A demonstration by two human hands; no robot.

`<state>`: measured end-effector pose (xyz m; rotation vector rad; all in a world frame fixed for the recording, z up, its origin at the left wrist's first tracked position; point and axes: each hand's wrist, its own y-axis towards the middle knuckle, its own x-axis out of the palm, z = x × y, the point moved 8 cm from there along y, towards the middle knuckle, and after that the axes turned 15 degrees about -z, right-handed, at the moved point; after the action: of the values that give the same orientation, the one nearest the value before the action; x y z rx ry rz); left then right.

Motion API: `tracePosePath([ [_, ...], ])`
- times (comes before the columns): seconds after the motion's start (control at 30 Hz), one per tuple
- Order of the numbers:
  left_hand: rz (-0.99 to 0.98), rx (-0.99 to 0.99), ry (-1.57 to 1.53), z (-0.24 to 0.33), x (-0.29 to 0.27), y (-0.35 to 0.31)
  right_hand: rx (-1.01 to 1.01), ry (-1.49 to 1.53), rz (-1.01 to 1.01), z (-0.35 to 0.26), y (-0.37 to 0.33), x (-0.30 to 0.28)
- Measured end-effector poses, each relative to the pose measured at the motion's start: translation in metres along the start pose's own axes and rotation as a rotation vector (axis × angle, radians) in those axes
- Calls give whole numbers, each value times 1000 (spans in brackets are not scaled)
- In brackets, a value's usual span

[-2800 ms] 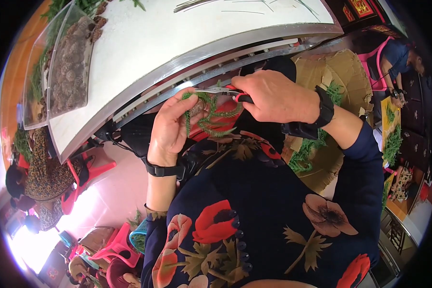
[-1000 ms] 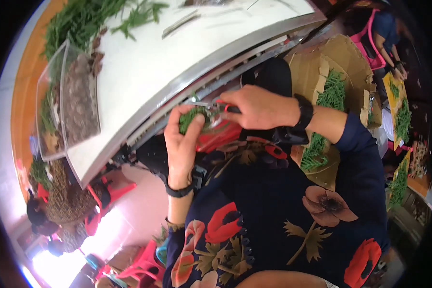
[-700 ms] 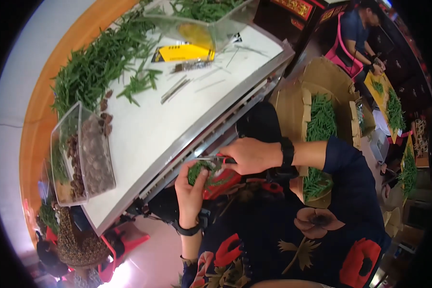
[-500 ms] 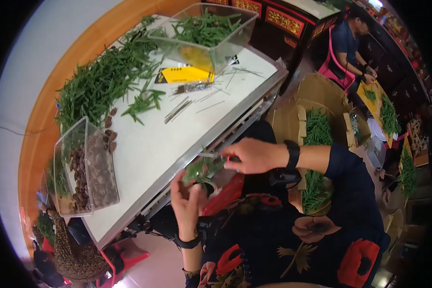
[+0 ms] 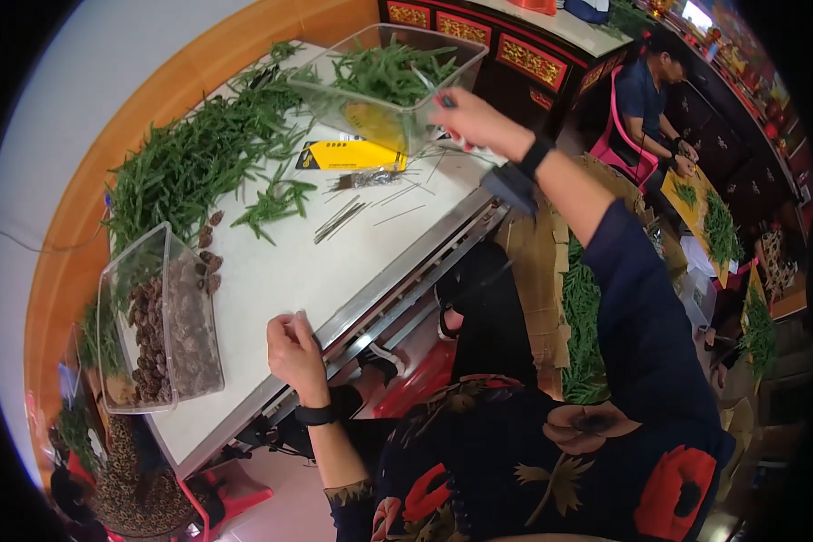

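My right hand (image 5: 468,117) is closed around scissors (image 5: 423,79) with a pale metal tip and dark-and-red handle. It is raised over the near right corner of a clear plastic bin (image 5: 352,104), the tip over the green sprigs (image 5: 393,72) inside. My left hand (image 5: 295,350) is at the table's front edge, fingers curled together; what they hold, if anything, cannot be made out. Beyond it lie thin wires (image 5: 339,219), a small packet of wires (image 5: 370,179), a yellow card (image 5: 348,155) and loose sprigs (image 5: 275,208).
A heap of green sprigs (image 5: 176,167) covers the table's far left. A second clear bin (image 5: 194,339) holds brown cones, with several cones (image 5: 210,260) beside it. To my right stands a cardboard box (image 5: 537,307) of sprigs. A person (image 5: 650,99) sits working at the far right.
My right hand has swung up and away with the scissors, from beside my left hand to the bin. My left hand moved left onto the table edge. The greenery between them is out of sight.
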<state>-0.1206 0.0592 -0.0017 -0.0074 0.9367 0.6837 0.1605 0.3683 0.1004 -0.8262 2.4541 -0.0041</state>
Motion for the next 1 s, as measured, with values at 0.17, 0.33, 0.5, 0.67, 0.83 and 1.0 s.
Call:
tracePosePath([
  [0.17,-73,-15,124,-10,-4,19,-96,-575,15,52,-23,57],
  [0.33,-74,-63,95,-6,-1,25,-251,-615,124,56,-24,66],
  [0.5,-61,-85,88,0,-1,20,-338,-760,245,57,-12,69],
  [0.67,-59,-92,81,4,2,17,-546,-765,467,48,-26,66],
  [0.83,-114,-105,18,-10,6,15,-694,-765,517,41,-41,70],
  [1.0,-145,-180,17,-11,8,21,-718,-742,461,47,-33,72],
])
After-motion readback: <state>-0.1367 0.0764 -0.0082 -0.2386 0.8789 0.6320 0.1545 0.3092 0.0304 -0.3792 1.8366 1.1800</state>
